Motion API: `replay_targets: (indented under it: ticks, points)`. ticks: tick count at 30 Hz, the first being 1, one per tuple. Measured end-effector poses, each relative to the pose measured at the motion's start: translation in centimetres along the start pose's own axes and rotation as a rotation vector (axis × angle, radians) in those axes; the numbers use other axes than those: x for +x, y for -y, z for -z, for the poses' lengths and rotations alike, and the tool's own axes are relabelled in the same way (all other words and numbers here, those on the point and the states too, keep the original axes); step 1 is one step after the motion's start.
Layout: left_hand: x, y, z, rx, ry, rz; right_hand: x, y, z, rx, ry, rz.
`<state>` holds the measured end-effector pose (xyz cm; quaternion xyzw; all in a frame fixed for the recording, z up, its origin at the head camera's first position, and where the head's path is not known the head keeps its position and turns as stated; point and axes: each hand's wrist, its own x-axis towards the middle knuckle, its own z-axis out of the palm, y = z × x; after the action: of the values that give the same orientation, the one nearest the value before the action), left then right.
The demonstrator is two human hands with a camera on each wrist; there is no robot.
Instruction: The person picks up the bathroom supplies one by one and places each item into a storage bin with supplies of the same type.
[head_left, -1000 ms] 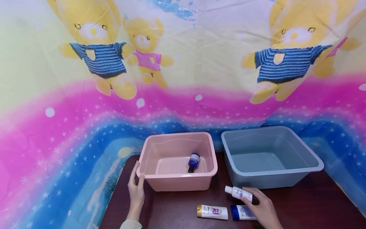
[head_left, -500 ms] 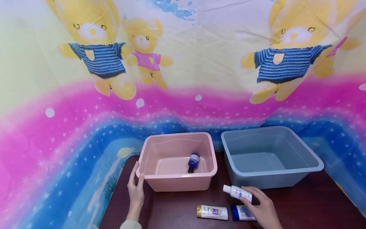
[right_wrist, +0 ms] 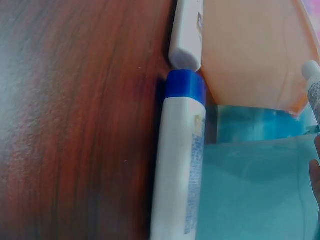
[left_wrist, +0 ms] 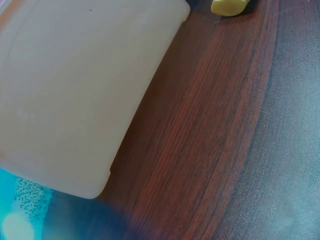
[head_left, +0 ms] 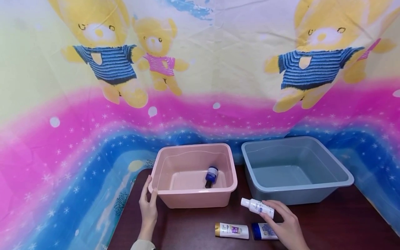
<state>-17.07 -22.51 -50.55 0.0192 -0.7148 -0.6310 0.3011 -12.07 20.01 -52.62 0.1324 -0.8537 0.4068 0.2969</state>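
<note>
Bear-printed cloth [head_left: 218, 69] behind, dark table [head_left: 184, 225] below. Best to keep a gentle, even pinch with right hand [head_left: 285, 221], clear of the blue basin [head_left: 287, 197]. In that pinch, nearside of the basin: white bottle [head_left: 257, 206], slender, printed, cap pointing left. Left hand [head_left: 148, 210], fingers fairly straight, touching near left corner of the pink basin [head_left: 195, 200].

In the head view, the right hand [head_left: 285, 223] hides one end of the blue-capped bottle [head_left: 265, 231]. The print [head_left: 257, 207] on the held bottle [head_left: 265, 210] is too small to read. The left wrist view's top edge crops the gold cap [left_wrist: 229, 7].
</note>
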Motion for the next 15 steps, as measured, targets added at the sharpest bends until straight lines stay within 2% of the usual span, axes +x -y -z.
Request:
replay_targets:
  ticks: [5,9,15]
  points:
    - [-0.1,0.0,0.0,0.001,0.004,0.003,0.3,0.3,0.0,0.043,-0.025,0.043]
    - [-0.1,0.0,0.1,0.004,-0.002,0.006,0.6,0.5,-0.1,0.076,-0.073,0.128]
    - [0.0,0.0,0.0,0.007,0.000,0.010,2.0,3.1,0.7,0.123,-0.105,0.210]
